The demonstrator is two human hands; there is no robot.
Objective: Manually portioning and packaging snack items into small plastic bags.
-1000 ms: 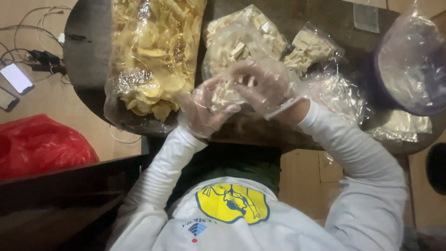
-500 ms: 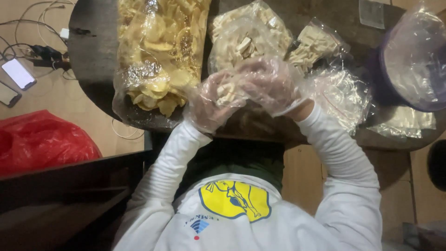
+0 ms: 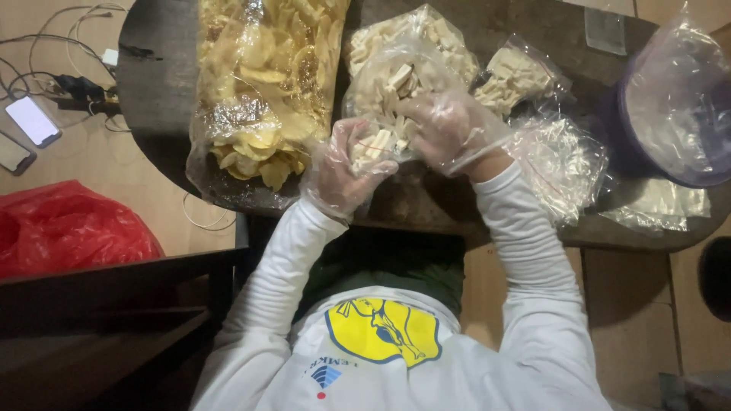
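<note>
Both my hands wear thin clear plastic gloves. My left hand (image 3: pixel 340 173) and my right hand (image 3: pixel 451 129) grip a small clear plastic bag (image 3: pixel 384 137) of pale stick-shaped snacks between them, near the front edge of the dark round table (image 3: pixel 156 91). Just behind the hands lies a bigger open bag of the same pale sticks (image 3: pixel 403 57). A large clear bag of yellow chips (image 3: pixel 263 84) lies to the left of my left hand. A small filled bag of sticks (image 3: pixel 518 74) lies to the right, behind my right hand.
Empty clear bags (image 3: pixel 560 156) lie right of my right wrist. A purple-rimmed tub lined with plastic (image 3: pixel 674 99) stands at the table's right end. On the floor at left are a red plastic bag (image 3: pixel 68 232), two phones (image 3: pixel 30 122) and cables. A dark bench (image 3: pixel 106 304) stands lower left.
My hands have shifted slightly on the small bag, the right hand moving up and back toward the bigger bag of sticks. The camera view has drifted a little.
</note>
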